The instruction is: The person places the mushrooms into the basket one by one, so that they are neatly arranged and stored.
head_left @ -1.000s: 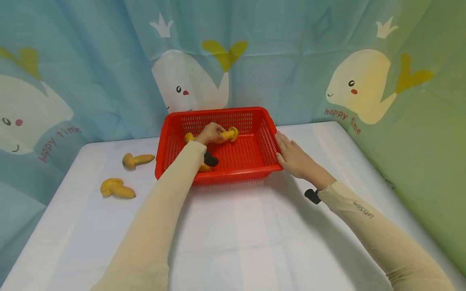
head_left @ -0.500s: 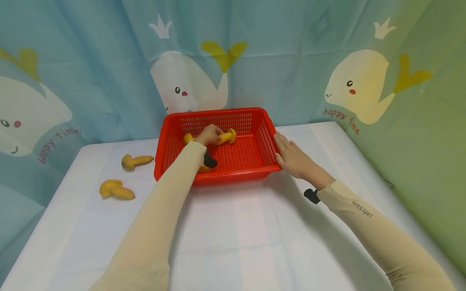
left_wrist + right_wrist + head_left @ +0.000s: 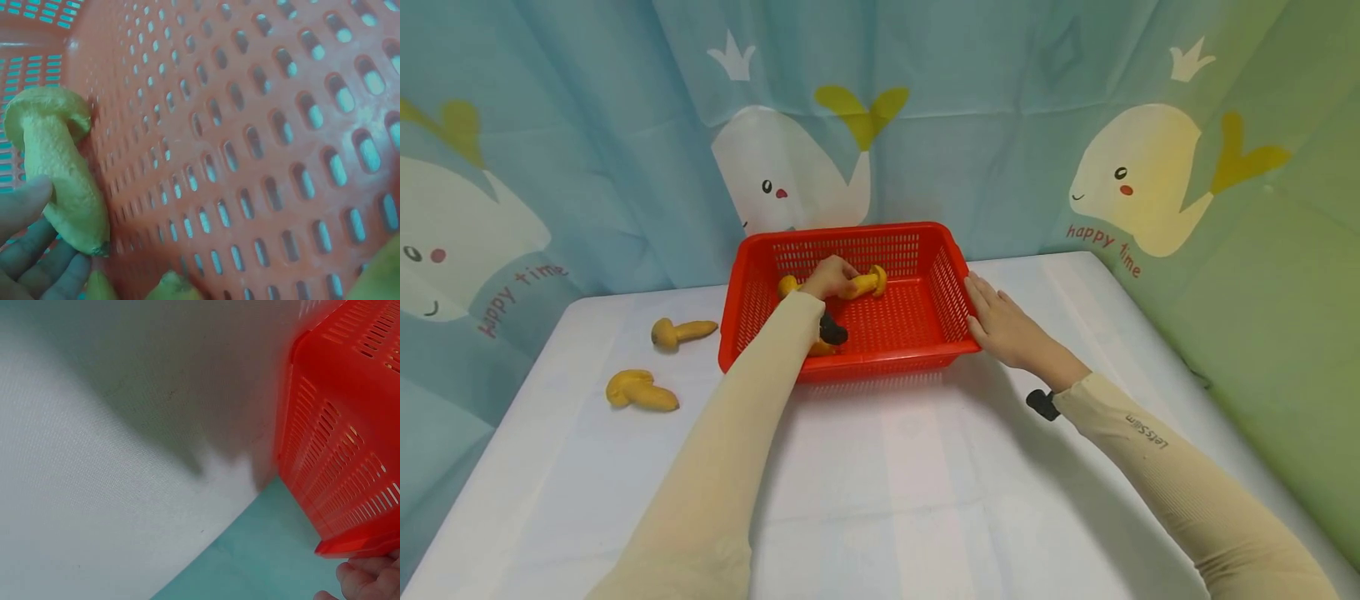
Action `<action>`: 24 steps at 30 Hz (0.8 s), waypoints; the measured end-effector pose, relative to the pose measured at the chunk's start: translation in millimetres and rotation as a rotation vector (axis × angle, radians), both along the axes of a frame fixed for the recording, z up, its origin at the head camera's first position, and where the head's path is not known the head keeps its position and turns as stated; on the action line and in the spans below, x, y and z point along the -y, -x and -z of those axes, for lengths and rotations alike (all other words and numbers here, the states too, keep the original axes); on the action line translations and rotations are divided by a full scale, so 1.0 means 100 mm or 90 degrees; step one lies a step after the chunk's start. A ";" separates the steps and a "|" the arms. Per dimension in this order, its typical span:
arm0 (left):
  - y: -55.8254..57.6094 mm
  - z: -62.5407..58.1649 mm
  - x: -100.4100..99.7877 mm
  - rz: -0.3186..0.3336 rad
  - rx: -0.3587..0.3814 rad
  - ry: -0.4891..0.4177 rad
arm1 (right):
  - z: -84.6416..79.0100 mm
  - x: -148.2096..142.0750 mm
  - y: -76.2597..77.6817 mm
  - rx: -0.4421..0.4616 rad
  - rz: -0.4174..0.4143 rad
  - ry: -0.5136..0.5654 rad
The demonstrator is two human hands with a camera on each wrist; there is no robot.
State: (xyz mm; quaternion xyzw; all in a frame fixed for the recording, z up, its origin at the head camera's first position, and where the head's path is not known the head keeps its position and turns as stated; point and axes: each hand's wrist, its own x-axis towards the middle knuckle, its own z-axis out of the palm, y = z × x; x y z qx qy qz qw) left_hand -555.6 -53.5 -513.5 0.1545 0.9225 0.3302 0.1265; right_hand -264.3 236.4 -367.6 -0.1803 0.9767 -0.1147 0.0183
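Inside the red plastic basket [image 3: 880,357], my left hand [image 3: 831,277] holds a yellow mushroom [image 3: 868,283] by its stem. The left wrist view shows the thumb [image 3: 25,203] on one side of the mushroom [image 3: 65,169] and the fingers [image 3: 47,272] under it. Its cap points away from the palm, towards the basket's right side. More yellow mushrooms [image 3: 787,286] lie in the basket's left part, partly covered by my hand and sleeve. My right hand [image 3: 1006,323] rests with straight fingers against the basket's right rim; its fingertips also show at the rim in the right wrist view.
Two yellow mushrooms lie on the white-covered table left of the basket, one farther back [image 3: 681,333] and one nearer [image 3: 642,391]. A blue curtain [image 3: 970,167] with printed whales hangs behind the table, and a green one [image 3: 1285,333] stands along the right.
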 end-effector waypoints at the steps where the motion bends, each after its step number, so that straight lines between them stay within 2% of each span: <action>1: 0.10 0.09 0.01 -0.008 0.007 -0.001 | 0.00 0.00 0.00 0.000 0.001 0.000; 3: 0.23 0.22 0.03 -0.016 -0.008 -0.025 | 0.00 0.00 0.00 0.000 0.002 0.003; 4: 0.24 0.22 0.02 -0.027 -0.002 -0.027 | 0.00 0.00 0.00 -0.002 0.001 0.004; 5: 0.12 0.09 0.02 -0.023 -0.002 -0.041 | 0.00 -0.01 0.00 -0.004 0.002 0.004; 6: 0.12 0.08 0.05 -0.011 -0.005 -0.066 | 0.00 -0.01 0.00 -0.007 0.001 0.004; 7: -0.05 -0.08 0.04 -0.005 -0.008 -0.081 | 0.01 -0.01 0.00 -0.008 0.001 0.005; 8: -0.29 -0.32 0.03 -0.002 0.003 -0.092 | 0.01 0.00 0.00 -0.008 0.000 0.007; 10: -0.46 -0.49 0.03 -0.005 0.020 -0.101 | 0.01 0.00 -0.01 -0.008 0.000 0.006; 11: -0.48 -0.51 0.05 -0.001 0.026 -0.112 | 0.01 0.01 -0.01 -0.007 0.000 0.007; 12: -0.38 -0.40 0.07 -0.008 0.021 -0.121 | 0.01 0.01 -0.01 -0.005 -0.001 0.008; 14: -0.45 -0.47 0.07 -0.038 0.051 -0.119 | 0.01 0.02 -0.01 -0.004 -0.002 0.006; 15: -0.37 -0.38 0.08 -0.043 0.046 -0.131 | 0.01 0.02 -0.01 -0.004 -0.002 0.005; 16: -0.41 -0.41 0.08 -0.048 0.042 -0.147 | 0.01 0.02 -0.01 -0.004 -0.003 0.005; 17: -0.51 -0.52 0.07 -0.051 0.048 -0.143 | 0.01 0.02 -0.01 -0.005 -0.003 0.004; 18: -0.66 -0.67 0.05 -0.063 0.051 -0.130 | 0.01 0.02 -0.01 -0.005 -0.003 0.003; 22: -1.22 -1.26 -0.02 -0.072 0.049 -0.090 | 0.00 0.01 -0.01 -0.007 -0.001 0.002; 23: -1.34 -1.39 -0.04 -0.075 0.048 -0.072 | 0.00 0.01 0.00 -0.008 -0.001 0.001; 24: -1.41 -1.48 -0.04 -0.073 0.044 -0.073 | 0.00 0.01 0.00 -0.009 0.000 -0.001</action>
